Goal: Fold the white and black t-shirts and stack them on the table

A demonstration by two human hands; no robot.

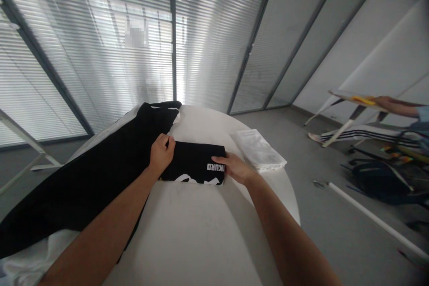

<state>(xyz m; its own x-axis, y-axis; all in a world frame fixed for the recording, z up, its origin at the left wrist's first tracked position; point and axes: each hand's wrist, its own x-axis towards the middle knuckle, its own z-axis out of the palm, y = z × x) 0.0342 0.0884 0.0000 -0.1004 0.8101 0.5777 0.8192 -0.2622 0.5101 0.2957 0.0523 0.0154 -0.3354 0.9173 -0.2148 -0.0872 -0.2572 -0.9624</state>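
A folded black garment (194,158) with white lettering and a white printed shape lies on the white table (197,232). My left hand (162,154) is closed at its upper left corner, fingers pinched together on the cloth. At the opposite edge, my right hand (234,167) grips the garment with the thumb on top; the other fingers are mostly hidden behind and under it. Left of my left hand spreads a large piece of black clothing (100,174), unfolded and hanging past the table's edge. To the right sits a folded white cloth (259,149).
White fabric (33,254) bunches at the lower left. Across the floor on the right, another person's hand (385,103) rests by a yellow item (363,99) on a second table. A white pole (368,214) and a dark bag (385,181) are also there. Glass panels with blinds stand behind.
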